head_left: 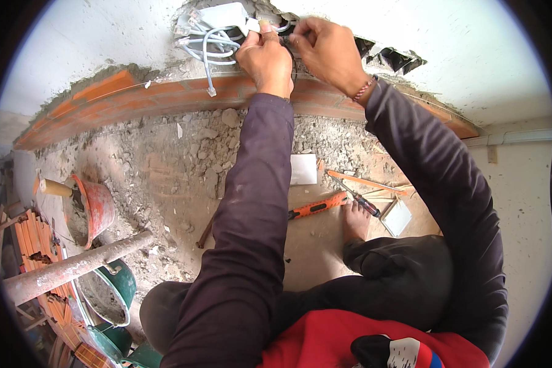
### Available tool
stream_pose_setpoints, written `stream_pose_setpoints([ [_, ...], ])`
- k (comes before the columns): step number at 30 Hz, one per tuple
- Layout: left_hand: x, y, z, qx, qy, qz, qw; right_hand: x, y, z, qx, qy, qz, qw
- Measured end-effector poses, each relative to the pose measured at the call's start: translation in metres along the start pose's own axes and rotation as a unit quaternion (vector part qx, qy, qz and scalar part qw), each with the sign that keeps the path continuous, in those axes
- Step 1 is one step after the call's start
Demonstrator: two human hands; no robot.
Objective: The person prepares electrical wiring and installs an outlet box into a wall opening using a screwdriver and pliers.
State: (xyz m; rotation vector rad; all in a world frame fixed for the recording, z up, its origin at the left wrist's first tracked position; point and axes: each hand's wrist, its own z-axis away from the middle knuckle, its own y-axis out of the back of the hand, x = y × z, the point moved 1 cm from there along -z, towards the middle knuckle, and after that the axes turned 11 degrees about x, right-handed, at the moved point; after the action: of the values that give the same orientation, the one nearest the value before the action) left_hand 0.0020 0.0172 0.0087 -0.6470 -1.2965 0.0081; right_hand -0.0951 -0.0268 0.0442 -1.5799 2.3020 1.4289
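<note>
At the broken opening (365, 46) in the wall, both my hands work close together. My left hand (268, 61) is closed in a pinch on a small white piece beside the white box; its exact kind is unclear. Just to the right, my right hand (331, 52) has thumb and forefinger pressed together, and whatever is between them is too small to make out. A thin black cable (295, 64) hangs down between the two hands. Left of them, light grey network cables (207, 52) with clear plugs dangle in loops below the white box (225, 15).
Exposed orange brick (184, 95) runs beneath the wall, with rubble (211, 135) below. A screwdriver (367, 205), an orange-and-black tool (319, 206) and a white plate (397, 218) lie near my foot. At left are a red bucket (101, 211), a pipe (80, 267) and green buckets (126, 285).
</note>
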Motion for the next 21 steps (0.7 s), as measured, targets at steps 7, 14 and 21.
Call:
stream_pose_setpoints([
  [7, 0.005, -0.004, 0.007, -0.027, 0.070, 0.017, 0.997, 0.017, -0.028, 0.010, -0.121, -0.465, -0.564, 0.671],
  [14, 0.009, 0.001, 0.006, -0.056, 0.095, 0.000, 0.994, 0.009, -0.045, 0.004, -0.098, -0.487, -0.645, 0.580],
  [21, 0.025, 0.011, 0.014, -0.069, 0.003, -0.199, 0.978, 0.012, -0.058, 0.004, -0.011, -0.472, -0.623, 0.624],
])
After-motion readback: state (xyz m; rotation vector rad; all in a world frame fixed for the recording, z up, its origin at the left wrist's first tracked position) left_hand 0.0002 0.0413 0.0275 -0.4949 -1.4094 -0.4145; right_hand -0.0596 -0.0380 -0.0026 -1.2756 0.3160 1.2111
